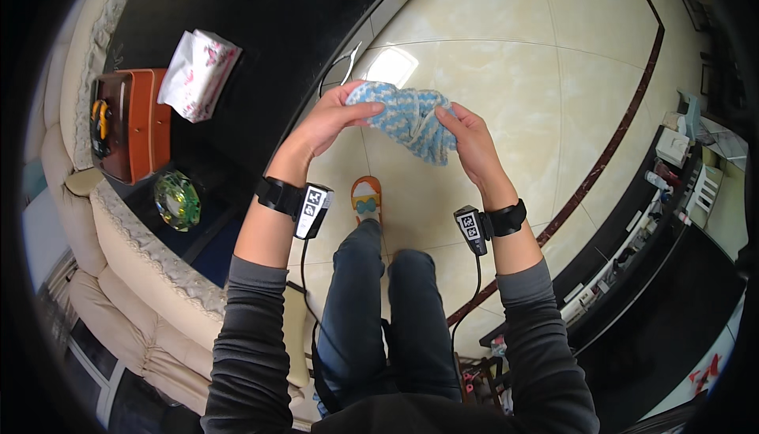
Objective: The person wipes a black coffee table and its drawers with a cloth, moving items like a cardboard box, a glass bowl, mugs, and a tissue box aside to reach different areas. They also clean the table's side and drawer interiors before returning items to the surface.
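A blue-and-white striped cloth [409,118] is stretched between my two hands, above the tiled floor in front of me. My left hand [332,115] pinches its left end, thumb on top. At the opposite end, my right hand [471,134] grips the cloth with the thumb pressed on its face. The fabric is bunched and creased toward the right, and its lower corner hangs down below my right thumb. The fingers behind the cloth are partly hidden.
To the left stands a black table [273,37] bearing a tissue pack [201,75], an orange box [148,125] and a green glass ornament [178,200]. A beige sofa [148,321] lies beyond it. A cluttered black cabinet [646,274] lines the right side.
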### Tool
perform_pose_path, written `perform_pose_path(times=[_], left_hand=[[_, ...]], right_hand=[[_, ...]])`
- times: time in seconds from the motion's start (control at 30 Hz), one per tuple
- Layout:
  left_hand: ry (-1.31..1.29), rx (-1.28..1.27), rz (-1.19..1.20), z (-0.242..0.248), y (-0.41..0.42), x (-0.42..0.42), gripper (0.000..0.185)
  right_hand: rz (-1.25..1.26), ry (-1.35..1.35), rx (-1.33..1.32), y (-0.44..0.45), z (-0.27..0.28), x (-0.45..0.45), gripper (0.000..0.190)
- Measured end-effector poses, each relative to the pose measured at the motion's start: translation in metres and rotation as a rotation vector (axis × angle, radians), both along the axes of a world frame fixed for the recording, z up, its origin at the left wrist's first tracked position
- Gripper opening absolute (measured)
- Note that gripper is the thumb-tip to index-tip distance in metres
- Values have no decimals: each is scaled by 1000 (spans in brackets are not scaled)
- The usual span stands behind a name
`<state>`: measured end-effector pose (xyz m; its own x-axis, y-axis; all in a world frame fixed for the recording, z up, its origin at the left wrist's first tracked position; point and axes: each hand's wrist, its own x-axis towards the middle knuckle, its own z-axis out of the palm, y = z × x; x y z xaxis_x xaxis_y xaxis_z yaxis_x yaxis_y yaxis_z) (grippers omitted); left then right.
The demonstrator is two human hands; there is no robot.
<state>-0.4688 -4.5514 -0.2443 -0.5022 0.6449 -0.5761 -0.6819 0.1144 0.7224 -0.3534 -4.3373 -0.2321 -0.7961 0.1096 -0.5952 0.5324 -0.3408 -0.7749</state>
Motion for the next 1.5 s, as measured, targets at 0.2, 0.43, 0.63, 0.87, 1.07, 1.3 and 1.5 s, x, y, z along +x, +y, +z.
perform_pose_path(times=[0.2, 0.43, 0.63, 0.87, 1.07, 1.3, 1.5], left_hand=[[360, -200, 145, 34, 57, -9, 18], [340, -99, 462, 36, 157, -20, 14], [307, -341, 525, 24, 233, -17, 13], [15, -549, 560, -9, 314, 0, 11], [-557, -433, 603, -28, 335, -5, 34], [342, -515, 571, 14, 332, -82, 53], [981, -255, -393, 50, 366, -109, 54]], right_hand=[[-133, -216, -461, 54, 59, -10, 28], [-132, -368, -301, 155, 64, -12, 27], [-174, -292, 215, 242, 26, -31, 20], [-273, -134, 310, 297, 42, -93, 17], [-31, -40, 228, 305, 81, -118, 20], [362, 141, 629, 335, 103, -145, 17], [568, 56, 534, 343, 113, -157, 22]])
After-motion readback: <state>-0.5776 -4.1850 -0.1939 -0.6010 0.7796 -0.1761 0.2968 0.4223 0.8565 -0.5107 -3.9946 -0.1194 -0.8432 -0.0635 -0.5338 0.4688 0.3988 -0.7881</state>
